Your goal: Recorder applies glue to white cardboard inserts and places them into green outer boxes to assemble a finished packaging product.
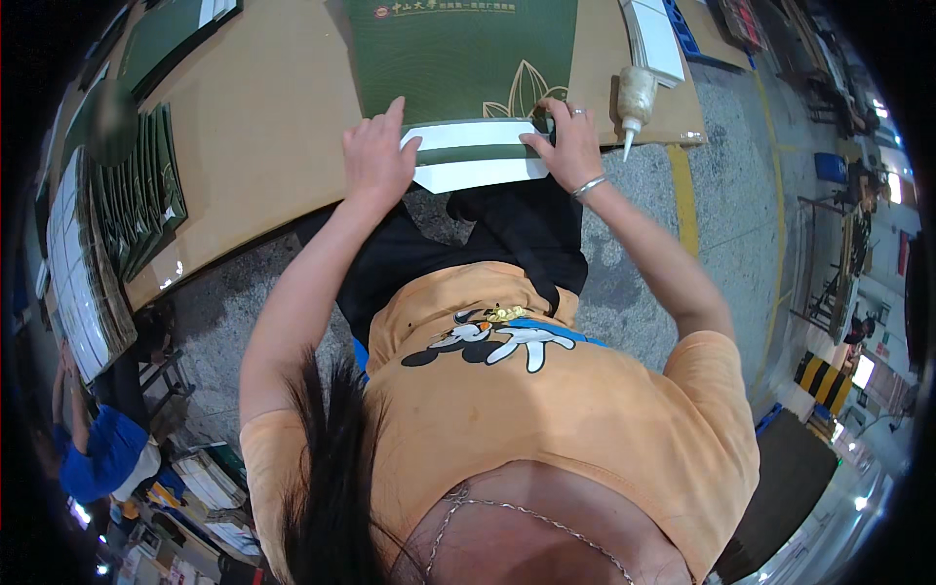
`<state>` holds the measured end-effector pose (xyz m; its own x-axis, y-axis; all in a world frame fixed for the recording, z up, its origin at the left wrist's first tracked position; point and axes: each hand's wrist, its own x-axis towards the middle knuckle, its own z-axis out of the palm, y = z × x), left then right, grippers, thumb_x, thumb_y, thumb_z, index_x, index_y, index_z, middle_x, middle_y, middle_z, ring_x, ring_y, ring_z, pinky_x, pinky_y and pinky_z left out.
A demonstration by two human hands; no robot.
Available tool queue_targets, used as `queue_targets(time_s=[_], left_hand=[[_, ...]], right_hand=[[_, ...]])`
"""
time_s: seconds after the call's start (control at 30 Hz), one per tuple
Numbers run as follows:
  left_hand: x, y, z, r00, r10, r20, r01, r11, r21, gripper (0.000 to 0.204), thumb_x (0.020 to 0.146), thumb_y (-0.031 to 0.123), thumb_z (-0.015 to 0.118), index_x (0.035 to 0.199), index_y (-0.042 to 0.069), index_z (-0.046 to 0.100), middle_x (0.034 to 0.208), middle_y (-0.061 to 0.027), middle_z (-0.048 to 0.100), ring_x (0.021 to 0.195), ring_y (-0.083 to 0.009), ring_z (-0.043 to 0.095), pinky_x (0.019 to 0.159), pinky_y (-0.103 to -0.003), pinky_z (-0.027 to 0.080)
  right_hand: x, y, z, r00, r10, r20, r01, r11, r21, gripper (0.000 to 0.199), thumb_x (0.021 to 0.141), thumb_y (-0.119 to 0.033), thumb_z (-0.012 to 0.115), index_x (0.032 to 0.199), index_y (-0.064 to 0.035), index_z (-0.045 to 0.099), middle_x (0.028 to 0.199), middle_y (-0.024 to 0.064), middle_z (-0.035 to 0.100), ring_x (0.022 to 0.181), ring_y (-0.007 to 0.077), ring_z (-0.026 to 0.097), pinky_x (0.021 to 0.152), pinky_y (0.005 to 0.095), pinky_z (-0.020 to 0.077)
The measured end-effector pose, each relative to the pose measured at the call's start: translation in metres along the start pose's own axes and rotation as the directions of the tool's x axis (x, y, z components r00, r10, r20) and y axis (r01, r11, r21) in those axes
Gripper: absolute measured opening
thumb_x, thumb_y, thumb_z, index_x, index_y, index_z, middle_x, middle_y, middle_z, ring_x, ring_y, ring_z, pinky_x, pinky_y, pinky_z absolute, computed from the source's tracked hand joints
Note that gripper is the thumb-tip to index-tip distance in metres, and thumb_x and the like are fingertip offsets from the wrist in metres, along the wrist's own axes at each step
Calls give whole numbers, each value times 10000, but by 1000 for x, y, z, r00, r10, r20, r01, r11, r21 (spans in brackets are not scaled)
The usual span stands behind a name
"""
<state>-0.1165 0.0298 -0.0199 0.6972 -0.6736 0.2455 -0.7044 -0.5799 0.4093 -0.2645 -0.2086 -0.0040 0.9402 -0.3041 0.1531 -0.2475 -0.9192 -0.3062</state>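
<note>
A dark green paper bag (458, 68) with gold leaf outlines lies flat on the table in front of me. Its near end is folded into a band with white flaps (478, 175) and a green strip between them, reaching slightly past the table edge. At the band's left end is my left hand (378, 161), index finger stretched forward and thumb touching the white flap. My right hand (573, 146), with a ring and bracelet, grips the right end: its thumb rests on the white paper and the fingers bend over the green edge.
A squeeze bottle with a pointed nozzle (637, 102) lies right of the bag, near white paper strips (651, 39). Folded green bags (146, 185) and a white-sided stack (83, 263) stand at the left of the brown tabletop (263, 127). A person in blue (102, 453) is at lower left.
</note>
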Motion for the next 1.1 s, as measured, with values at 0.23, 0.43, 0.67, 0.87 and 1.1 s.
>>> queue_targets(time_s=[0.23, 0.43, 0.67, 0.87, 1.1], left_hand=[[-6, -4, 8, 979, 11, -204, 5, 997, 77, 397, 827, 220, 643, 1208, 126, 581, 908, -72, 555, 903, -275, 517, 754, -425, 376], [-11, -10, 26, 939, -86, -334, 23, 982, -189, 223, 770, 187, 601, 967, 87, 634, 866, -77, 587, 850, -293, 542, 741, -442, 397], [-13, -83, -63, 839, -255, -480, 208, 966, -151, 321, 748, 118, 602, 1063, 52, 607, 1141, -116, 555, 1089, -315, 485, 946, -471, 325], [-7, -237, -131, 757, -590, -280, 632, 553, 543, 575, 789, 238, 609, 1344, 143, 489, 1550, -162, 162, 1429, -413, 72, 1107, -650, 19], [-15, -270, -193, 847, -476, -235, 503, 577, 644, 425, 746, 192, 623, 1152, 67, 612, 1508, -228, 218, 1395, -464, 139, 1056, -710, 61]], right_hand=[[3, -15, 19, 909, 326, -259, -344, 939, -26, 696, 616, -456, 811, 1026, 49, 564, 997, 219, 575, 964, 397, 537, 847, 480, 426], [11, -6, 3, 927, 131, -352, -168, 983, -77, 665, 613, -390, 853, 1012, 43, 545, 964, 187, 542, 901, 370, 515, 846, 466, 400], [79, -92, -58, 986, 164, -33, -149, 950, 273, 568, 688, -160, 815, 1073, 43, 451, 994, 191, 588, 904, 277, 594, 831, 370, 469], [147, -215, -63, 964, 155, 215, -216, 930, 296, 804, 712, -83, 768, 1357, 52, 307, 1088, 260, 617, 923, 327, 658, 792, 380, 544], [180, -283, -16, 989, -13, 146, -27, 963, 269, 847, 701, -82, 780, 1373, 76, 290, 1056, 274, 636, 884, 363, 670, 784, 396, 550]])
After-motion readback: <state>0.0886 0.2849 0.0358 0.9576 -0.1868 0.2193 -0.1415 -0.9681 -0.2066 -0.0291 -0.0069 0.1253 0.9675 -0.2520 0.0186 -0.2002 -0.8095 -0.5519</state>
